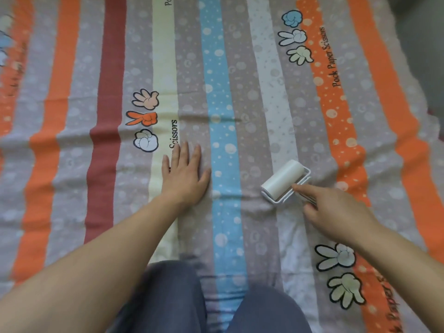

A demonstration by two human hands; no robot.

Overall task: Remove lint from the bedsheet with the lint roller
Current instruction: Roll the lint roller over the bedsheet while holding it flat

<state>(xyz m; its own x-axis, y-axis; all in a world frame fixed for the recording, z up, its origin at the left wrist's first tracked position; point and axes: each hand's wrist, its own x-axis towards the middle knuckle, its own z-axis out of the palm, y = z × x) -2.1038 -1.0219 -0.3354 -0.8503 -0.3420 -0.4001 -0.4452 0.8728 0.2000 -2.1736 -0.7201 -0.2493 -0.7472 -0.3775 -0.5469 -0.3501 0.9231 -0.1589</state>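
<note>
Plainly printed on the bedsheet point(223, 97) is the phrase "Pock Paper Scissors", readable along an orange stripe at upper right; near the middle only "Scissors" shows, the rest hidden under the left hand point(183, 173). More lettering runs along the lower right edge but is cut off (only "Paper" can be guessed at, so leave it). Cartoon hands showing rock, paper and scissors sit in sets of three beside the writing.

The sheet is striped lengthwise in orange, dark red, cream, blue, white and grey-mauve with pale dots. It fills nearly the whole view; its far right border shows at the upper right, with a dark grey area beyond. A shallow crease crosses the blue stripe above the hands.

The lint roller point(284, 181) lies with its white roll on the sheet, on the grey and white stripes just right of the blue one. The right hand point(336, 213) has its grip clenched around the handle, forefinger stretched forward to the white frame. The left hand is released, flat, palm down, fingers spread. Knees in grey-blue trousers point(173, 299) show at the bottom.
</note>
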